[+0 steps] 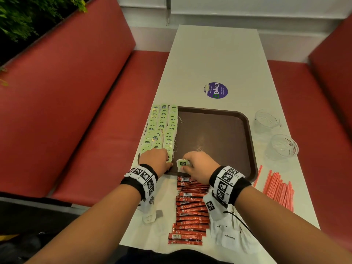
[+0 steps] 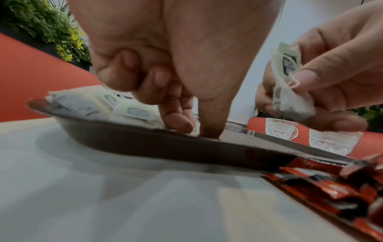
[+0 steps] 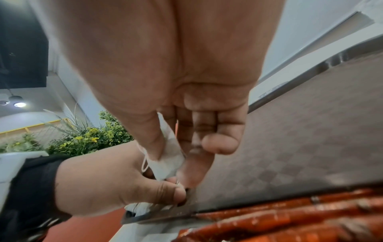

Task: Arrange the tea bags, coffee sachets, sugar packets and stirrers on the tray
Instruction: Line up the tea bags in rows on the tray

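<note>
From my end: long white laminate table (image 1: 215,60) between red padded benches (image 1: 72,103), dark brown rectangular plastic tray (image 1: 228,130) at the near end. Progress, as I judge it: only the tea bags are in, three overlapping rows of green-and-white paper tea bags (image 1: 162,128) along the tray's left side, spilling over its left rim. The rest of the tray floor is bare, so plenty of room for three more groups. Still off the tray: red foil coffee sachets (image 1: 190,210) in a column on the table, touching the tray's near rim; white paper sugar packets (image 1: 230,237) near the table's near edge under my right wrist; pink plastic stirrers (image 1: 280,189) fanned out right of the tray, near the table's right edge. Two clear cut-glass cups (image 1: 282,147) stand beside the tray's right rim, so watch them when reaching for stirrers. Left hand (image 1: 158,159) has fingers curled down, pressing the near end of the rows. Right hand (image 1: 198,164) is pinching a single tea bag (image 1: 182,164) between thumb and fingers, just above the tray's near-left corner, beside the last row.
</note>
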